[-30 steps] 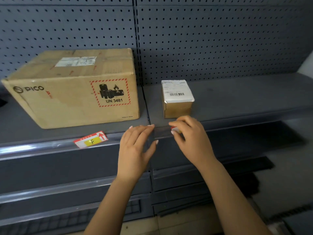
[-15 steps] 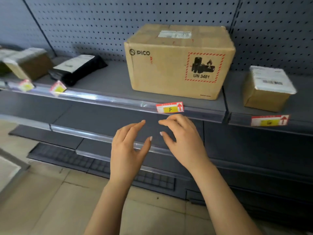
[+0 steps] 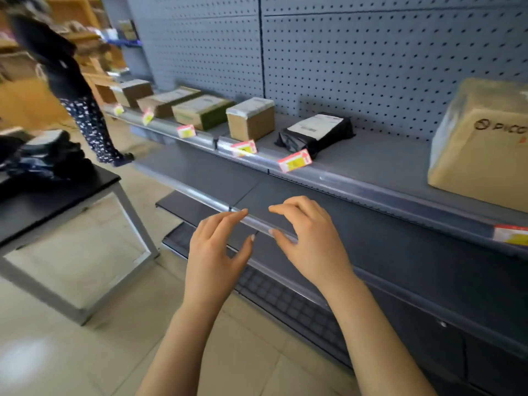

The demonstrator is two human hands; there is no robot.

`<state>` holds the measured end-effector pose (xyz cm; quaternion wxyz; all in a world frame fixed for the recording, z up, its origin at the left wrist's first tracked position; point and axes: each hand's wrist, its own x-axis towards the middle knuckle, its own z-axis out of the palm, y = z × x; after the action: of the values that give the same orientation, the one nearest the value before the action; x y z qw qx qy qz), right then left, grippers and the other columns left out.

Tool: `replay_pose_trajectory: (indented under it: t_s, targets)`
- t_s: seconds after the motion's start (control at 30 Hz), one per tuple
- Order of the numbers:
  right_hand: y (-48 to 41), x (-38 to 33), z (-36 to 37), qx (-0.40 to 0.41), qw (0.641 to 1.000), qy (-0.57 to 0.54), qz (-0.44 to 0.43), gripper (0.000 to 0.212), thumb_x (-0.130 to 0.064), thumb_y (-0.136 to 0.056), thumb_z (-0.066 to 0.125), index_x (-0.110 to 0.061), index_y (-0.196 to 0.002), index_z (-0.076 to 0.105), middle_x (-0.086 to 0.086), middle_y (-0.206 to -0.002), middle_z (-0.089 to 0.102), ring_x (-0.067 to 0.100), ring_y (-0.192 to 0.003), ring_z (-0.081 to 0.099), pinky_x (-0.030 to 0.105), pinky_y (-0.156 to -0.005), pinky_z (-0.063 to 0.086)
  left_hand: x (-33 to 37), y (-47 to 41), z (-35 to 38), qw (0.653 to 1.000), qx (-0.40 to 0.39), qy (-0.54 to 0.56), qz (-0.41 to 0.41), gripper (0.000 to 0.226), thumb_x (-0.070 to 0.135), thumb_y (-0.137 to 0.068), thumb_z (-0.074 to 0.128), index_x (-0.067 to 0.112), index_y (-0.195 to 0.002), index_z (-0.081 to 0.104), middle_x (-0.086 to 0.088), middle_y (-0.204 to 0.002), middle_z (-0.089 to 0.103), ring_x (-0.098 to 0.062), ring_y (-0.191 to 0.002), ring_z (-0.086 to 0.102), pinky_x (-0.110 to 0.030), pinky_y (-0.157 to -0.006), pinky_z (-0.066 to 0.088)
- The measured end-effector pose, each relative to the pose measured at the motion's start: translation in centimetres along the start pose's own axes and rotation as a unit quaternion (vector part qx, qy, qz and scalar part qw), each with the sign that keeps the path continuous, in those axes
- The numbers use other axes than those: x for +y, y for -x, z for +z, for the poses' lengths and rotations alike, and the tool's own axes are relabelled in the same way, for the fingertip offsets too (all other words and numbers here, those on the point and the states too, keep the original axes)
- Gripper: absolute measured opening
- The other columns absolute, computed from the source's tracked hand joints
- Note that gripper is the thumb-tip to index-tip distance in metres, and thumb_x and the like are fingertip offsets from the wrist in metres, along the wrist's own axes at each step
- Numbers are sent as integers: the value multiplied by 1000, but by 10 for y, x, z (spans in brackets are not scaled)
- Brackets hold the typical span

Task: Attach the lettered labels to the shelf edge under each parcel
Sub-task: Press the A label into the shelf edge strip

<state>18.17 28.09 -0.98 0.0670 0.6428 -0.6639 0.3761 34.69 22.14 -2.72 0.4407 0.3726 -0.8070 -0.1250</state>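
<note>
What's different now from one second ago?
The right hand released its grip on the small box's label. Both it and the left hand drew back, empty, as the head turned left. The PICO box and the F label stayed put.

grey pegboard wall (image 3: 371, 67), tiled floor (image 3: 85, 352)

Right of the black bag (image 3: 317, 132), the big box (image 3: 480, 144) runs off the frame's edge, its printed name cut short. The label (image 3: 511, 235) under it is cut too. Left of the bag, the other labels (image 3: 244, 147) are too smeared to read. Far left, a person (image 3: 71, 81) is blurred, and the table (image 3: 57, 195) is cut by the edge.
</note>
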Motion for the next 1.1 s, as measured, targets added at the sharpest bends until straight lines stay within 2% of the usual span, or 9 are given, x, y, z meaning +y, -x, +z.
replay_pose_trajectory:
  t_s: [0.1,0.37,0.6,0.7,0.8,0.87,1.0,1.1]
  targets:
    - [-38,-39,49,-17,999,-29,-28,35,-20,-81,73,-19,-114,63,-2,-107,55,20,-97,54,32,-88,42,-52,-11,-42,999,17,-22,-23,42,18,-83,76,20,-124,63,9,-113,63,-9,-109,52,-34,-96,44]
    - [-127,-101,160,-99,986,-88,-98,41,-23,-81,73,-19,-120,61,-1,-113,55,21,-107,52,38,-93,44,-162,-41,-98,989,79,-70,-106,42,16,-82,77,23,-121,62,21,-110,56,3,-107,46,-24,-96,39]
    - [-233,-110,253,-128,975,-121,-131,42,-23,-83,70,-21,-123,58,-2,-116,53,18,-110,49,32,-96,42,-260,-119,-108,977,114,-113,-139,41,18,-82,76,23,-121,63,20,-113,56,5,-109,44,-23,-97,35]
    - [-288,-112,284,-132,973,-135,-132,41,-23,-84,70,-21,-123,58,-2,-118,52,18,-110,49,30,-93,41,-296,-166,-112,973,123,-131,-144,41,19,-82,76,21,-121,64,16,-113,59,-2,-111,48,-23,-95,39]
    - [-335,-114,313,-139,970,-139,-142,41,-23,-83,70,-21,-122,59,-2,-117,53,17,-108,49,27,-91,39,-327,-202,-114,964,145,-151,-163,40,22,-83,76,21,-121,64,13,-114,62,-2,-111,47,-22,-90,40]
    - [-359,-115,334,-145,968,-139,-148,41,-23,-83,71,-21,-123,58,-2,-118,54,17,-108,50,27,-91,40,-350,-220,-112,964,141,-149,-171,40,22,-83,76,22,-122,63,13,-114,62,-1,-111,47,-21,-92,39]
    - [-398,-118,379,-159,967,-136,-143,41,-23,-84,70,-21,-123,58,-2,-118,53,18,-110,49,31,-93,43,-400,-250,-111,966,130,-129,-182,41,21,-84,75,22,-123,63,14,-115,61,5,-111,44,-7,-95,32]
    - [-426,-121,414,-158,970,-131,-128,42,-22,-83,71,-21,-123,58,-3,-118,52,19,-110,49,31,-92,43,-445,-274,-111,968,126,-116,-182,42,20,-82,76,22,-122,63,13,-114,62,-4,-113,50,-5,-97,30]
